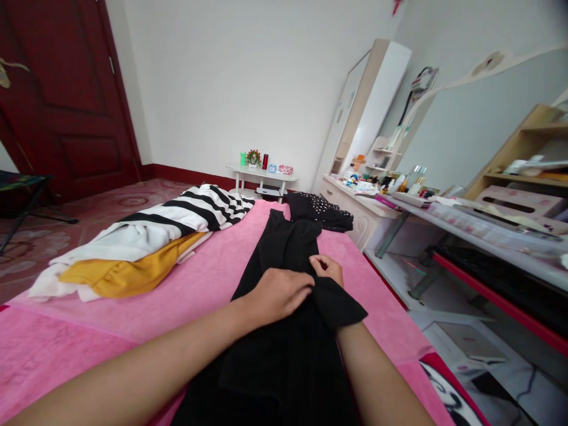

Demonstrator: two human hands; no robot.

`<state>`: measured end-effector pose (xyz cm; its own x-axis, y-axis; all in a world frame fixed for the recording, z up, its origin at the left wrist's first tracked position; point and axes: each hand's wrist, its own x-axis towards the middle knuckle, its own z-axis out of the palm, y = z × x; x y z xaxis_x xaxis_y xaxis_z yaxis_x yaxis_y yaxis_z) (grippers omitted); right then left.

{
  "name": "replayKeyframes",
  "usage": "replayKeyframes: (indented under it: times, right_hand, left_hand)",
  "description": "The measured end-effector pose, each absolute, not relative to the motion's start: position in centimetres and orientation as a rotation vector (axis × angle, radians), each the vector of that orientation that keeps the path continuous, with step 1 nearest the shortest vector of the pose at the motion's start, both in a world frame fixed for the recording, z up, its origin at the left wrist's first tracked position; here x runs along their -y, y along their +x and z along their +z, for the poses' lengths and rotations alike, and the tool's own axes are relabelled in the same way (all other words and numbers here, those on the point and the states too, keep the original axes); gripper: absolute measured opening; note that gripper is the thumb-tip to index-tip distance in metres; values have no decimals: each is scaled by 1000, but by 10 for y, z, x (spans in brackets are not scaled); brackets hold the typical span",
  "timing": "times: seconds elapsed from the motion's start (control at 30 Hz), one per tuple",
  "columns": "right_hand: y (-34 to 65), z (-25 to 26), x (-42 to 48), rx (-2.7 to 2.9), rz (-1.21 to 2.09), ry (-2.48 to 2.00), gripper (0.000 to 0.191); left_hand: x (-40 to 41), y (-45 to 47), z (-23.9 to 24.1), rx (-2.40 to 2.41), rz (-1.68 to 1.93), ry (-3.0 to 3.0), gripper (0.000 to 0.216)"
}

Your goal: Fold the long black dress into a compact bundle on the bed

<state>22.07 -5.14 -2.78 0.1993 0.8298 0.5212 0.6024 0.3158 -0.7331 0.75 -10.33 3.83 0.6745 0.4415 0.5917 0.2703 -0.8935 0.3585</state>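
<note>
The left hand [277, 294] lies half-curled on the black garment [284, 236] (over a pink bed [208, 278]), grip unclear. The right hand [327, 269] pinches its fold.

I can read no word, brand or number from this feed; the bottles and jars [390, 180] on the desk [350, 195] carry labels too small to make out; the pink box [519, 201] on the shelf shows only a faint pattern; the black garment [288, 248] is plain cloth; the small clock [272, 168] is blurred.
</note>
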Motion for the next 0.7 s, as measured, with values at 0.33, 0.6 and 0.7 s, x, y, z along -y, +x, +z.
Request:
replayKeyframes:
  times: [0.33, 0.6, 0.7]
  right_hand:
    - [190, -5, 63, 1799, 139, -1242, 62]
    - [174, 24, 86, 1802, 106, -1038, 22]
    - [177, 25, 91, 1656, 116, -1033, 14]
  left_hand:
    - [58, -22, 74, -752, 1701, 1478, 11]
    - [88, -25, 97, -634, 1575, 1694, 20]
    - [85, -34, 107, -568, 1458, 1569, 35]
